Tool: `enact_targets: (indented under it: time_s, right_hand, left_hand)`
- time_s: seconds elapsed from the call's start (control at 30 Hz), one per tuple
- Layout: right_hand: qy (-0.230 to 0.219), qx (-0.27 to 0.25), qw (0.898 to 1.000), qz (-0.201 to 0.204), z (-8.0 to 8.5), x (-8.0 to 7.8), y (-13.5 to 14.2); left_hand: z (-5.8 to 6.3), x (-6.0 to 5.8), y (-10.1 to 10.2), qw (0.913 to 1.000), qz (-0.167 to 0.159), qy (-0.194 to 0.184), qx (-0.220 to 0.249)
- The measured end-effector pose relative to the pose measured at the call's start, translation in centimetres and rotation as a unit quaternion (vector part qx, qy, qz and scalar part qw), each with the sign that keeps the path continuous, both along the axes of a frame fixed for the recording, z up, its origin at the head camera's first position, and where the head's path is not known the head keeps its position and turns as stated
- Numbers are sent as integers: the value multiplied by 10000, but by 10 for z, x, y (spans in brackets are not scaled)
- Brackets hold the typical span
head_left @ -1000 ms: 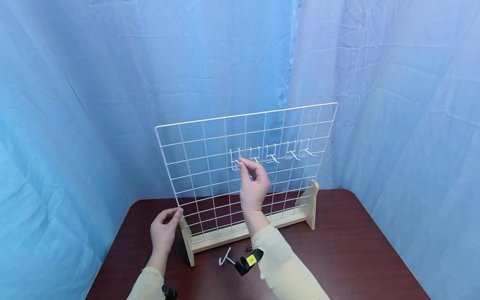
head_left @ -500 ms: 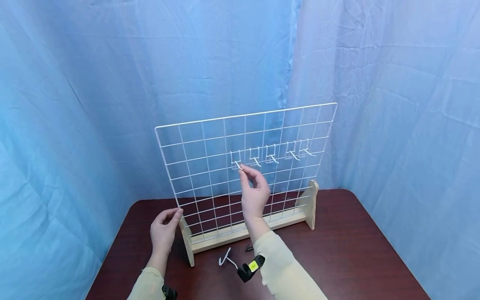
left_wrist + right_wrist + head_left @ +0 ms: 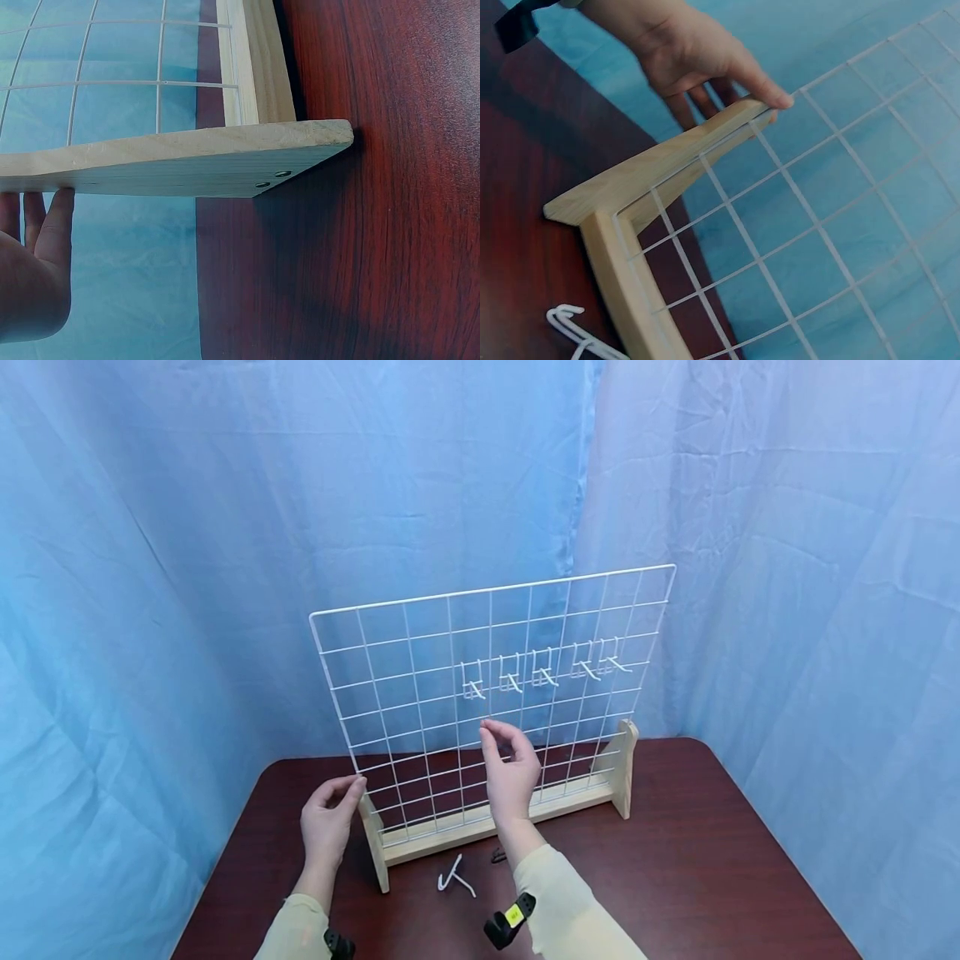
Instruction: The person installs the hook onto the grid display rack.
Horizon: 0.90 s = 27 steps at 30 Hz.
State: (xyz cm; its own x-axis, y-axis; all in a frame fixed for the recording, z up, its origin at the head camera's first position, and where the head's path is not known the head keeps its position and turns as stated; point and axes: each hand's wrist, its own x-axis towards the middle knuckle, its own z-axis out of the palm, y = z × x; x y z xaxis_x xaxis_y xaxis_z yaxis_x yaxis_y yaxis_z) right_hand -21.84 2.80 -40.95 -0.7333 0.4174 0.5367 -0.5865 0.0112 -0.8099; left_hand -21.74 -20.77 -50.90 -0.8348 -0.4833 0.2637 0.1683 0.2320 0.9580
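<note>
A white wire grid panel (image 3: 491, 589) stands in a pale wooden stand (image 3: 623, 770). On its left side, my left hand (image 3: 326, 827) grips the top of the wooden upright (image 3: 165, 154), its thumb and fingertips by the grid's edge wire. My right hand (image 3: 512, 777) hovers before the middle of the grid, thumb and forefinger loosely bent and close together, nothing visible between them. Just above it hangs a white wire hook (image 3: 477, 690), leftmost in a row with several more hooks (image 3: 547, 677). No part of the right hand shows in the right wrist view.
One loose white hook (image 3: 456, 877) lies on the dark red table (image 3: 697, 860) in front of the stand. A small dark object (image 3: 498, 856), partly behind the right forearm, lies nearby. Blue curtains (image 3: 225, 527) surround the table on the back and sides.
My right hand has let go of the leftmost hook's prong and moved down from it. That hook now hangs on the grid by itself. The left hand stays in place.
</note>
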Motion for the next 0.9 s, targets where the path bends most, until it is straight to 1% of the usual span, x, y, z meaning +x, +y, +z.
enact_targets:
  time_s: [0.13, 0.2, 0.37, 0.57, 0.67, 0.9]
  right_hand:
    - [-93, 38, 9999, 60, -12, 3, 1]
    - [-131, 136, 9998, 58, -20, 5, 2]
    - [-116, 561, 9983, 57, -39, 13, 3]
    - [-157, 1095, 9939, 37, -61, 21, 5]
    - [-204, 1255, 9919, 47, -72, 25, 6]
    - [51, 1612, 9869, 26, -98, 32, 10]
  left_hand:
    - [0, 0, -1, 10000, 1, -31, 55]
    - [0, 0, -1, 10000, 4, -39, 68]
    - [-1, -1, -1, 10000, -14, -22, 8]
    - [-1, 0, 0, 10000, 28, 7, 18]
    - [-1, 0, 0, 10000, 26, 11, 25]
    - [-1, -1, -1, 9999, -57, 55, 95]
